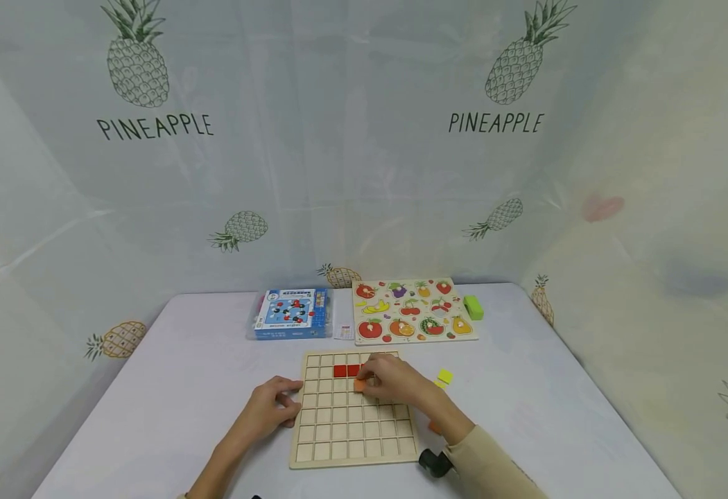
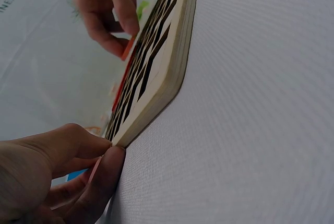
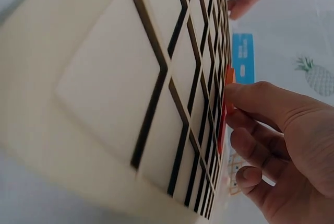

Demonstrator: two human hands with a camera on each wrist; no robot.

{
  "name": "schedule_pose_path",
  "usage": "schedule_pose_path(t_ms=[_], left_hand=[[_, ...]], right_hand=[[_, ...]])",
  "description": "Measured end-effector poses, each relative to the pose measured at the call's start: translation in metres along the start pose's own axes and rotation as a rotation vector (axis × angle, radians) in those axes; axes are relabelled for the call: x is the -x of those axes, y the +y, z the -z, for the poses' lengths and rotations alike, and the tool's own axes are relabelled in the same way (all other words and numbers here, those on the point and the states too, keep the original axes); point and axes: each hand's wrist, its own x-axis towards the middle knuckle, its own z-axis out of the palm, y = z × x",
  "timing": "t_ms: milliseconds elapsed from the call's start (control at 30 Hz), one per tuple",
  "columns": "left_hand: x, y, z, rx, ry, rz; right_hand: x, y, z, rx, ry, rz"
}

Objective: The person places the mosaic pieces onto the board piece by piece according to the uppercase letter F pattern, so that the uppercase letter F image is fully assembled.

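Note:
A light wooden grid board [image 1: 340,433] lies flat on the table. Red square tiles [image 1: 347,371] sit side by side in its upper rows, partly covered by my right hand [image 1: 392,378]. Between thumb and fingers, that hand pinches an orange square tile [image 1: 360,385], low over the cells just below the red ones. From the right wrist, the orange tile [image 3: 230,76] is seen at the thumb tip, close to the red. My left hand [image 1: 270,409] touches the board's left edge with its fingertips, thumb and forefinger set apart along the rim.
Yellow tiles [image 1: 444,376] and another orange piece [image 1: 435,427] lie right of the board. A dark cylindrical object [image 1: 435,463] is near its lower right corner. Behind stand a blue box [image 1: 294,315], a fruit puzzle board [image 1: 410,312] and a green block [image 1: 473,307].

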Motion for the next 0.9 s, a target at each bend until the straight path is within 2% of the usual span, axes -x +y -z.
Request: schedule_pose_path(t_ms=[500,800,900], left_hand=[[0.0,0.0,0.002,0.029,-0.021,-0.009],[0.001,0.001,0.002,0.031,-0.026,-0.001],[0.0,0.001,0.002,0.019,-0.028,0.0]], right_hand=[[-0.02,-0.016,-0.015,0.042,0.022,0.039],[-0.027,-0.017,-0.017,0.013,0.006,-0.009],[-0.027,-0.018,-0.017,0.014,0.009,-0.001]])
